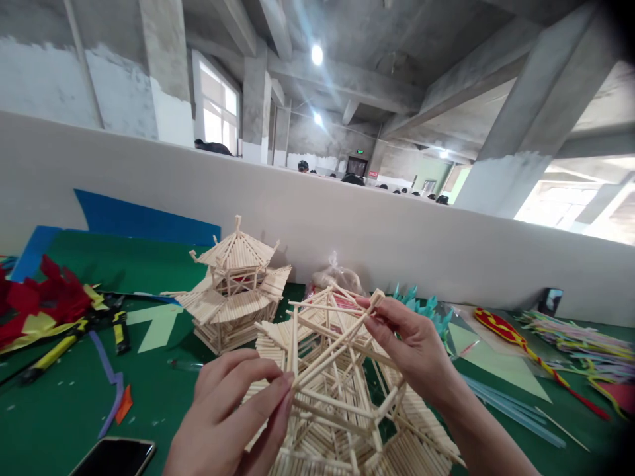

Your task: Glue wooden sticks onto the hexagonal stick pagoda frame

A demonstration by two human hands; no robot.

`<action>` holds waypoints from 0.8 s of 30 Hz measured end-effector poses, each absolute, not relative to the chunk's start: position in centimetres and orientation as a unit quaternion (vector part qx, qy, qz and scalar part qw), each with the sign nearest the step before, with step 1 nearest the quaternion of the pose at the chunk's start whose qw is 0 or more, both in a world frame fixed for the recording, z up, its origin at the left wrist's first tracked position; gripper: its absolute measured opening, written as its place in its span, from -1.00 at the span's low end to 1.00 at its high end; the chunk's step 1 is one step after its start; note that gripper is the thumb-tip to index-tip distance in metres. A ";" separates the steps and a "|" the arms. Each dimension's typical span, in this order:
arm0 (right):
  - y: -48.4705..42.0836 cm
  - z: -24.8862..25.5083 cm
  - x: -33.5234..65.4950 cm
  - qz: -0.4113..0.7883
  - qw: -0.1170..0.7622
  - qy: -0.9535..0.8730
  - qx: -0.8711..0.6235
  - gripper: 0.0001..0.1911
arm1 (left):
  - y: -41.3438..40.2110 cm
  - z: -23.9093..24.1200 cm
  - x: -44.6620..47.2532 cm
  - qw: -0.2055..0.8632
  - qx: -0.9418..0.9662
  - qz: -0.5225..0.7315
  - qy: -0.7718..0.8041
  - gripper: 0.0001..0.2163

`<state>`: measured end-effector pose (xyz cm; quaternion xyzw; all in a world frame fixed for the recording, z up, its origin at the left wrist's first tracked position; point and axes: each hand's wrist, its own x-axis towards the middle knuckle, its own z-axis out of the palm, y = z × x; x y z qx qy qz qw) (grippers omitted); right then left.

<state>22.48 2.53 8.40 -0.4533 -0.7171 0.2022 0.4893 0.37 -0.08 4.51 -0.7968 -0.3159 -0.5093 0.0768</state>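
Grn table (169,396): stick (327,352) btwn L hand (233,403), R hand (409,338) slants up-R.

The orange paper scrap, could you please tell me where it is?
In the head view, the orange scrap lies at lower left, beside the purple strip, just beyond the phone.

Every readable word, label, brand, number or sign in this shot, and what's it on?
None readable.
Green sign, far back: too small to read.
Red sign, just below and to its right: too small and blurred.
Stick model between the hands: no text visible.
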 end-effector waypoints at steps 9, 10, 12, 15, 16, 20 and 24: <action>2.4 8.6 22.2 0.191 0.483 -0.727 -0.448 -0.70 | 0.1 4.6 0.6 0.061 -0.785 -0.529 -0.315 -0.84; 2.4 8.6 22.2 0.192 0.482 -0.727 -0.448 -0.71 | 0.1 4.6 0.6 0.061 -0.785 -0.530 -0.315 -0.84; 2.5 8.6 22.3 0.191 0.484 -0.726 -0.449 -0.71 | 0.0 4.6 0.6 0.062 -0.785 -0.531 -0.314 -0.84; 2.5 8.6 22.4 0.192 0.486 -0.726 -0.447 -0.71 | 0.0 4.6 0.6 0.059 -0.785 -0.530 -0.314 -0.84; 2.5 8.6 22.4 0.193 0.487 -0.725 -0.447 -0.71 | 0.0 4.6 0.6 0.059 -0.785 -0.530 -0.314 -0.83; 2.5 8.5 22.4 0.196 0.486 -0.724 -0.448 -0.70 | 0.0 4.7 0.6 0.060 -0.784 -0.531 -0.316 -0.83; 2.5 8.6 22.4 0.190 0.485 -0.726 -0.450 -0.71 | 0.0 4.7 0.6 0.067 -0.787 -0.527 -0.315 -0.83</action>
